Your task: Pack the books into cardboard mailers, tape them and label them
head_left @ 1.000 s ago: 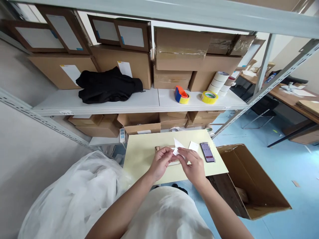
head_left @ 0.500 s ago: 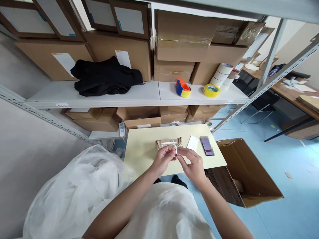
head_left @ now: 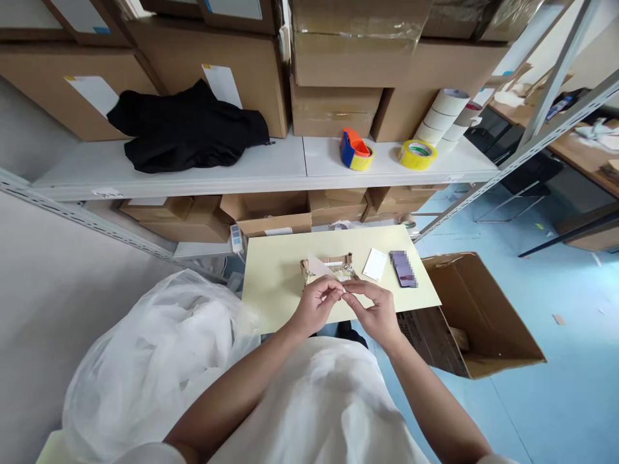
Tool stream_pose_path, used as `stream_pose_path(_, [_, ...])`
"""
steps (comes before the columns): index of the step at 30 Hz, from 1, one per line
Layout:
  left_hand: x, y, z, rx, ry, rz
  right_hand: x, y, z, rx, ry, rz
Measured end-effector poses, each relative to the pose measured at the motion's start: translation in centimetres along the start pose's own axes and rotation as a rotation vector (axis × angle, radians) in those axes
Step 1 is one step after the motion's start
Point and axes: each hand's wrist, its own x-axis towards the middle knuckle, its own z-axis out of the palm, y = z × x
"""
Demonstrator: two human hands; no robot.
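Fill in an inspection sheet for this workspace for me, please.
Surface: pale yellow rectangular tabletop, in front of a grey metal shelf rack.
Job's things: small white scrap pinched over the table; crumpled brown paper packet just behind it.
Clutter: white rectangular card and dark phone lying side by side.
Grippers: left hand and right hand meet fingertip to fingertip on the scrap.
Cables: nothing seen.
Surroundings: open brown cardboard box on the blue floor at right; white plastic bag at left; black garment and yellow tape roll on the shelf.
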Motion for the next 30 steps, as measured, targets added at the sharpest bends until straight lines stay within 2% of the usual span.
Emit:
stream_pose_path(6, [-0.1,0.1,-0.2,0.191,-0.060,0.087,-0.2,0.4,0.0,0.136,-0.052,0.126])
stream_pose_path(10, [-0.2,0.0,-0.6,0.253,-0.095,0.095,0.0,1.0,0.4,0.220,-0.070,0.227])
stream_pose_path(13, [-0.2,-0.5,-1.2,0.221,-0.103,0.023,0.5,1.6,0.8,0.346,-0.054,0.331])
stream_pose_path(16, [0.1,-1.1,-2.4,0.111,-0.077,-0.112,1.3,2.0,1.1,0.506,-0.010,0.447])
stream_pose_path(19, [1.1,-1.4,-4.6,0.050,-0.044,-0.207,2.1,2.6,1.0,0.580,0.032,0.482])
stream_pose_path(24, [3.3,-1.9,-9.6,0.275,0.008,-0.256,3.3,4.4,0.2,0.596,0.128,0.538])
stream_pose_path(30, [7.0,-5.3,-16.0,0.384,0.102,-0.425,3.8,7.2,-1.3,0.493,0.232,0.647])
